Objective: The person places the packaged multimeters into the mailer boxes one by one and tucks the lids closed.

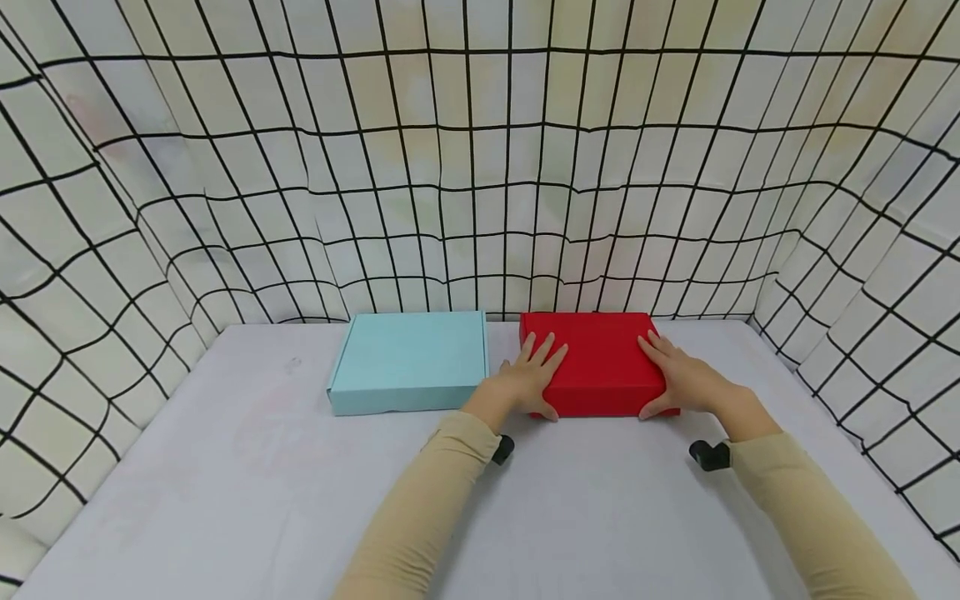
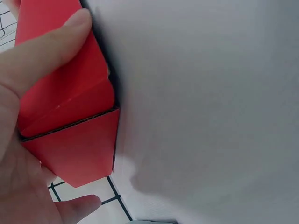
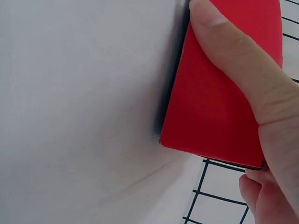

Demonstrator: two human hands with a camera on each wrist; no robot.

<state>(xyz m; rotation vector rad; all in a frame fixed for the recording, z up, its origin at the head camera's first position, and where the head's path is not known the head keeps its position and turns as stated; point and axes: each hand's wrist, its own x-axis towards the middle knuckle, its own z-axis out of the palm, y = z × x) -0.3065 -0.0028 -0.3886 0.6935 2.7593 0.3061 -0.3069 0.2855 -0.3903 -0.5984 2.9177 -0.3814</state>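
A closed red cardboard box (image 1: pixel 600 358) lies flat at the back of the white table, right of centre. My left hand (image 1: pixel 523 383) grips its left end, fingers spread over the top and thumb on the front side. At the right end my right hand (image 1: pixel 684 379) holds it, fingertips at the top edge and thumb by the front corner. The left wrist view shows the left thumb (image 2: pixel 51 53) along the red front face. On the right, the other thumb (image 3: pixel 233 51) presses that same face; most right fingers are hidden behind the box.
A closed light-blue box (image 1: pixel 411 358) lies just left of the red one, with a narrow gap between. White walls with black netting (image 1: pixel 495 183) rise behind the table (image 1: pixel 247 467) and on both sides. Black wrist devices (image 1: pixel 709 456) show beneath both forearms.
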